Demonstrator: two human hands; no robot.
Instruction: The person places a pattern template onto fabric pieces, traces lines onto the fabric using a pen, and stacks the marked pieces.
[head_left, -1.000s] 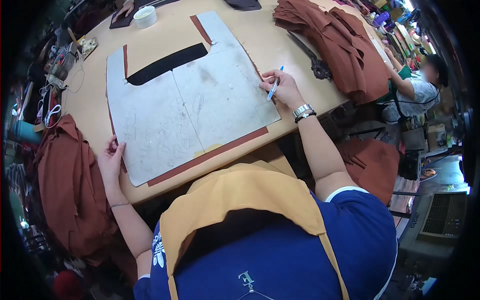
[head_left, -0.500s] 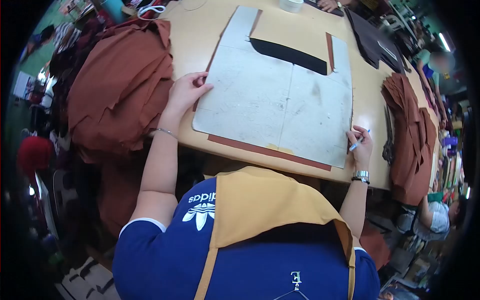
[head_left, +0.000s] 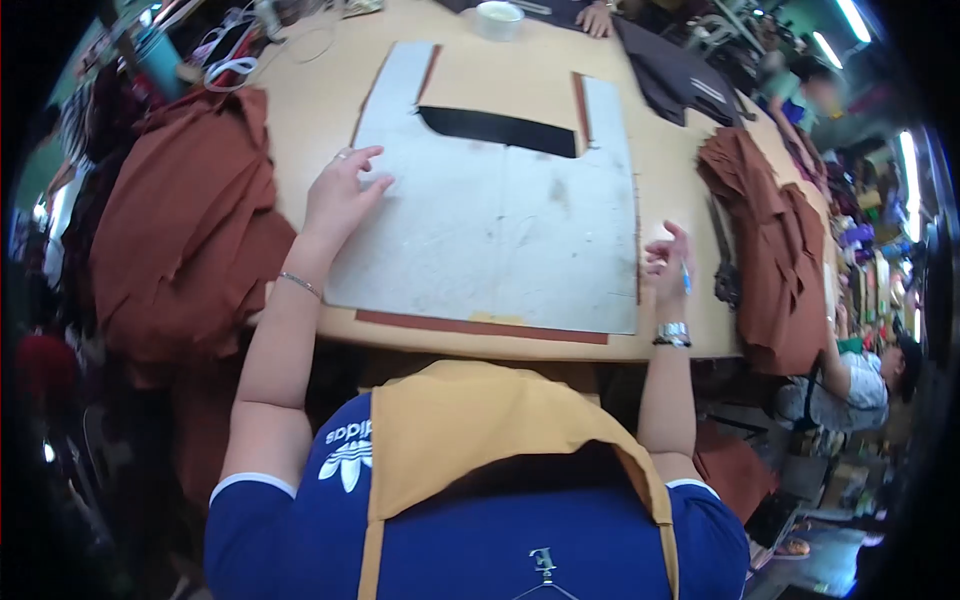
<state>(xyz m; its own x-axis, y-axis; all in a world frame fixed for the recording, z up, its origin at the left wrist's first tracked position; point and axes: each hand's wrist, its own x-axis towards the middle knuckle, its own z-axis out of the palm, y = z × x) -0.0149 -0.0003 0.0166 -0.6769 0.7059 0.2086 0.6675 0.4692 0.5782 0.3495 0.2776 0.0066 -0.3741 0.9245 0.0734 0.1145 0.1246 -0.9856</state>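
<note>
A large pale grey pattern template (head_left: 480,230), U-shaped at its far side, lies flat on the table. Brown fabric (head_left: 480,331) shows from under its near edge, and a black piece (head_left: 500,132) borders the inside of its cutout. My left hand (head_left: 343,195) is over the template's left edge, thumb and fingers apart, holding nothing; whether it touches the surface I cannot tell. Just off the right edge is my right hand (head_left: 669,262), its fingers curled, with a blue-and-white pen (head_left: 687,278) in it.
Brown fabric piles lie at left (head_left: 185,220) and right (head_left: 775,250). Dark scissors (head_left: 724,255) lie beside the right pile. Farther back are a white bowl (head_left: 499,20), dark fabric (head_left: 675,70) and another person's hand (head_left: 595,18). A white cable (head_left: 230,72) lies at the upper left.
The whole view has shifted, so the table things appear farther left. My left fingers have spread over the template's edge. My right hand has come away from the right edge, the pen turned more upright.
</note>
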